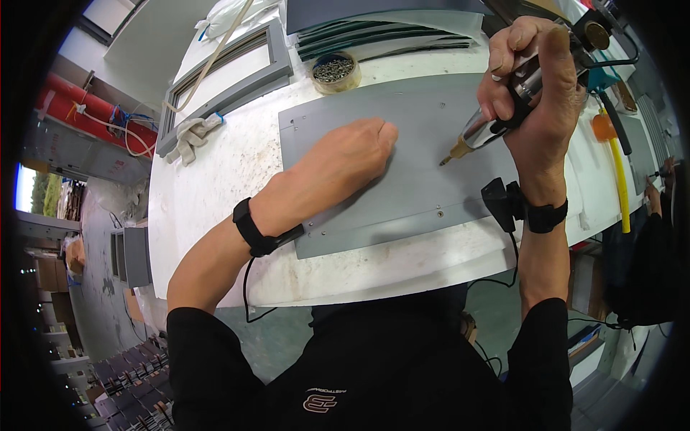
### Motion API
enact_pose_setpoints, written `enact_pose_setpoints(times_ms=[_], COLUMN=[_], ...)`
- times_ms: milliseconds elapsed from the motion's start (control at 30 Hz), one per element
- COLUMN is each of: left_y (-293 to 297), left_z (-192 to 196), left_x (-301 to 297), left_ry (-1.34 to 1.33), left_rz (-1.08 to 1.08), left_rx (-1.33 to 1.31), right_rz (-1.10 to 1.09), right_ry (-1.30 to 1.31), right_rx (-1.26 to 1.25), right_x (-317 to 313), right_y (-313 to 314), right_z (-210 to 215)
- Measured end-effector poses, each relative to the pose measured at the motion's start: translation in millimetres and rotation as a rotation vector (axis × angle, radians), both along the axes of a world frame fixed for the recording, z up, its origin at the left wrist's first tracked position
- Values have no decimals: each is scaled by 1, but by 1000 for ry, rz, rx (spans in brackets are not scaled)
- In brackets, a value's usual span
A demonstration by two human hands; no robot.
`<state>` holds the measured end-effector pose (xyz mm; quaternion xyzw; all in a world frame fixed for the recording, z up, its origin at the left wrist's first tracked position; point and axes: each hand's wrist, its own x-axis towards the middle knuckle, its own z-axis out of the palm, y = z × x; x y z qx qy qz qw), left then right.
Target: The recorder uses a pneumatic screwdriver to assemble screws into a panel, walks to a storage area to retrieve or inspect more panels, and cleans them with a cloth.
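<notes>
A flat grey metal panel [417,179] lies on the white workbench [215,187]. My left hand [345,161] rests on the panel as a loose fist, holding it down; nothing shows in it. My right hand [535,93] grips a powered screwdriver [496,118] with a metal body. Its brass tip points down-left and hovers just above the panel's right part. Small screws sit along the panel's near edge. Both wrists wear black bands.
A round tin of screws [335,70] stands behind the panel. A grey frame [223,72] and a crumpled glove [194,133] lie at the back left. Dark strips [374,36] lie at the back. A yellow hose [619,179] hangs to the right.
</notes>
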<state>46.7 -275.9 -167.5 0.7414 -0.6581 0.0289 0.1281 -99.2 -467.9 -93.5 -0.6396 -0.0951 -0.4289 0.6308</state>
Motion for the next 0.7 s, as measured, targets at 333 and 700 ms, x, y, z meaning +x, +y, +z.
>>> enact_pose_setpoints(times_ms=[333, 700], left_y=[74, 146], left_z=[15, -18], left_x=[11, -4], left_ry=[774, 1516], left_rz=[121, 91], left_rx=[-33, -259], right_rz=[306, 503], right_ry=[-130, -163], right_rx=[91, 174], right_x=[14, 57], right_y=[47, 95], right_z=[29, 24])
